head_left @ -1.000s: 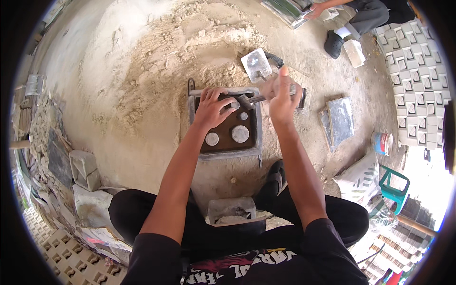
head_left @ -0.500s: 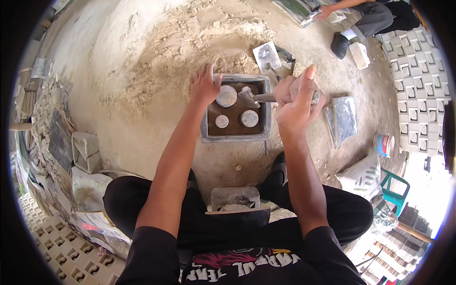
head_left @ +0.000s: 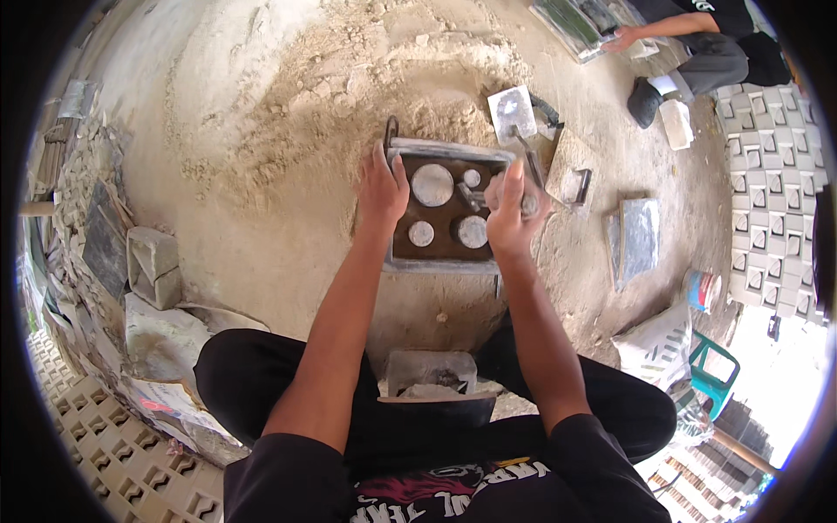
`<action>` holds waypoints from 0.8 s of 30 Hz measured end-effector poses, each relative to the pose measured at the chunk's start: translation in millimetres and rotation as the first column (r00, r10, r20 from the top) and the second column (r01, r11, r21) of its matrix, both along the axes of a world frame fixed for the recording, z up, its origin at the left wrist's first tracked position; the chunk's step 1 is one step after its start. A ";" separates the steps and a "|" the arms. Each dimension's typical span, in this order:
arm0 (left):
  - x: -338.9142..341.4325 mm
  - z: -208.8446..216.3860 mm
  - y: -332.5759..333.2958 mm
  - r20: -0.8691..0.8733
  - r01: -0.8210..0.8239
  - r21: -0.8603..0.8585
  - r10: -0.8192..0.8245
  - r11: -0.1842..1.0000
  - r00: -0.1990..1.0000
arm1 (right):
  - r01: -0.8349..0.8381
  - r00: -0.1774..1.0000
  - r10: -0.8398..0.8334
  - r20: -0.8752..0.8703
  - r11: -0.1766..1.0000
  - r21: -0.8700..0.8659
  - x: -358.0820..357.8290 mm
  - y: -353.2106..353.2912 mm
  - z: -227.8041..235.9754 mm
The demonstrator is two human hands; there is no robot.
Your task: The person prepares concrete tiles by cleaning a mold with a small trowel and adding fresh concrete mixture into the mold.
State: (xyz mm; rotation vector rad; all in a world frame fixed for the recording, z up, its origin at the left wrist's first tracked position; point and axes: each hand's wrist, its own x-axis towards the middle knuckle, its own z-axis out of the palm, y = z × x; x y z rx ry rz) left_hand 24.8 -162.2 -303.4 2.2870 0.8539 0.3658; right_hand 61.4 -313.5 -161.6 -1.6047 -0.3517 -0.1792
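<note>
A grey rectangular mould frame [head_left: 449,266] lies on the dusty ground before me, filled with brown, damp-looking material. Several round pale discs of different sizes, such as the large disc [head_left: 432,186], sit in it. My left hand [head_left: 384,199] rests along the frame's left side, fingers stretched out. At its right side, my right hand [head_left: 514,209] is closed round a short-handled tool [head_left: 472,197], thumb uppermost. The tool's grey head is over the filling, between the small upper disc [head_left: 472,179] and the lower right disc [head_left: 472,232]. Motion blurs this hand.
Loose sand [head_left: 331,96] spreads beyond the frame. A trowel [head_left: 512,113] lies at its far right corner. Grey plates [head_left: 635,240] and a sack [head_left: 658,349] are to my right. Another person's hand [head_left: 623,37] touches a mould at the far right. A hollow block [head_left: 153,266] stands left.
My right hand has come in closer to the frame with the tool. The left hand has moved from the far left corner down along the left side. The whole view has shifted slightly.
</note>
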 end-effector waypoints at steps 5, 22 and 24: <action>-1.8 6.8 -0.3 -0.057 -0.020 0.020 0.021 1.000 0.998 | -0.057 0.996 0.065 -0.053 0.989 0.137 -0.3 -1.6 10.6; -10.6 45.0 -10.0 0.053 0.227 0.305 -0.254 0.925 0.966 | -0.294 0.851 0.335 -0.404 0.942 0.162 101.4 -1.9 187.0; -0.1 52.2 -28.4 0.031 0.341 0.349 -0.375 0.873 0.926 | -0.174 0.899 0.209 -0.384 0.977 0.125 120.9 -10.8 144.2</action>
